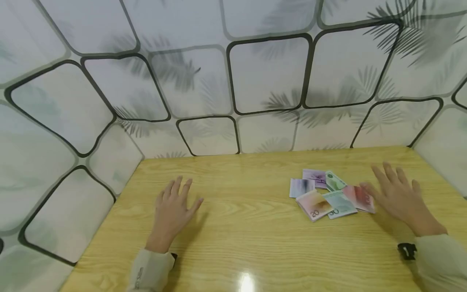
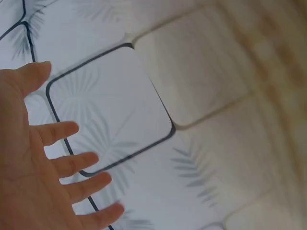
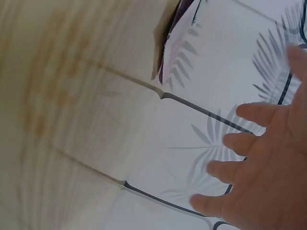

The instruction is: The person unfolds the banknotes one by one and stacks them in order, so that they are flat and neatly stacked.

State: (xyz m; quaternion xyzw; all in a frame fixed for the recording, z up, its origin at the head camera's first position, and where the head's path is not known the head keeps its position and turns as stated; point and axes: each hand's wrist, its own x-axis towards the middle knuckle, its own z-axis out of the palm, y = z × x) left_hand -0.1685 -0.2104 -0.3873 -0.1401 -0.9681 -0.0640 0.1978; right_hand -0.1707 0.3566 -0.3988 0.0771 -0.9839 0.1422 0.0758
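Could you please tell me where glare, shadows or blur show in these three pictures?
Head view: a bright glare spot on the table at the bottom edge, soft shadows beside the left hand and right hand, the banknotes' smallest print unreadable; left wrist view: wood grain blurred at right; right wrist view: wood grain blurred at left.

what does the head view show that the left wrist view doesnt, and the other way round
Only the head view shows the banknotes, the right hand and both sleeves. Only the left wrist view shows the palm side of the left hand; the head view shows its back. Both share that hand with its fingers apart, the wood-grain table and the patterned wall.
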